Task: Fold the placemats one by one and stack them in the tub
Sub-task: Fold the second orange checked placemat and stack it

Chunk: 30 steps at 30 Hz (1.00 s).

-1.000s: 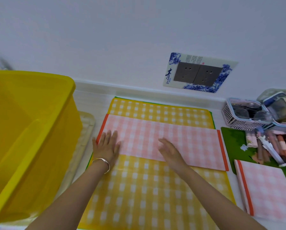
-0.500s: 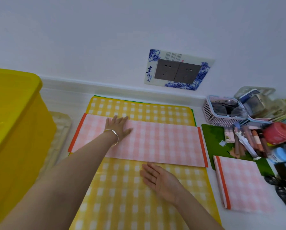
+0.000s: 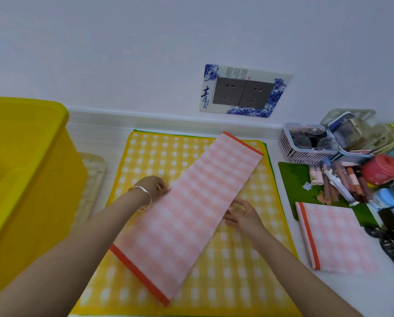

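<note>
Left hand [image 3: 153, 188], right hand [image 3: 242, 215] gripping pink placemat [image 3: 186, 209] edges, forearms outstretched

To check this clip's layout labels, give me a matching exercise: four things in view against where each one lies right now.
Things:
1. tub
2. long pink placemat
3. folded pink placemat
4. yellow placemat

Places:
a. spread flat under another placemat
b. off to the right, one corner on the green mat
c. at the far left
d. slantwise in the middle, held at its edges by the left hand and the right hand

Pairs: 1-c; 2-d; 3-b; 4-a
</note>
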Each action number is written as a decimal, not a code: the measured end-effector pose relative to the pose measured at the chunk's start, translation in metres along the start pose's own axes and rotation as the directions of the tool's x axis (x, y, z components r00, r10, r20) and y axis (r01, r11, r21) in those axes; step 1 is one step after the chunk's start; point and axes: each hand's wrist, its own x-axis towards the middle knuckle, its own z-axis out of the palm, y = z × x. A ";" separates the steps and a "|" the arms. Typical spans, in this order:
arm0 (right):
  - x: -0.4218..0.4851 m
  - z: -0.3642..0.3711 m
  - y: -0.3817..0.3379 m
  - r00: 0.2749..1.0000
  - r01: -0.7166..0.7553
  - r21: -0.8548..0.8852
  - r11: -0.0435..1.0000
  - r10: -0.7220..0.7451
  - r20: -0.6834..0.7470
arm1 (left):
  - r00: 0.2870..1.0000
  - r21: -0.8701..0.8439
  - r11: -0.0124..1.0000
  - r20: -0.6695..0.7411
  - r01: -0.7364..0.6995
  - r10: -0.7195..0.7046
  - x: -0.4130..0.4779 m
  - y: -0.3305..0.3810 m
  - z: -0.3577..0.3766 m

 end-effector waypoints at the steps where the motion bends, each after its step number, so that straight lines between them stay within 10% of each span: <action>1: 0.001 0.000 -0.002 1.000 0.016 -0.019 1.000 -0.017 -0.014 | 0.999 -0.053 0.999 0.034 0.005 -0.004 -0.009 -0.001 0.005; 11: 0.023 -0.014 0.006 0.995 0.040 -0.158 0.987 -0.053 -0.080 | 0.986 -0.618 0.771 0.148 0.155 -0.079 -0.064 0.003 0.055; 16: 0.024 -0.020 0.012 0.990 0.057 -0.109 0.992 -0.070 -0.124 | 1.000 -0.562 0.827 0.008 0.023 -0.022 -0.069 -0.002 0.068; 19: 0.006 -0.028 0.016 0.957 0.213 -0.313 0.926 -0.263 -0.127 | 0.983 -0.179 0.977 -0.161 -0.117 0.089 -0.078 -0.007 0.067; 23: -0.033 -0.048 0.037 0.868 0.455 -0.617 0.642 -0.473 0.149 | 0.813 0.216 0.879 -0.337 -0.424 0.475 -0.096 -0.023 0.071; 28: -0.054 -0.075 0.069 0.551 0.650 -0.710 -0.271 -0.475 0.686 | 0.781 0.331 0.734 0.013 -0.593 0.624 -0.113 -0.037 0.075; 30: -0.059 -0.078 0.073 0.492 0.647 -0.635 -0.422 -0.404 0.771 | 0.806 0.369 0.726 0.137 -0.580 0.575 -0.118 -0.043 0.078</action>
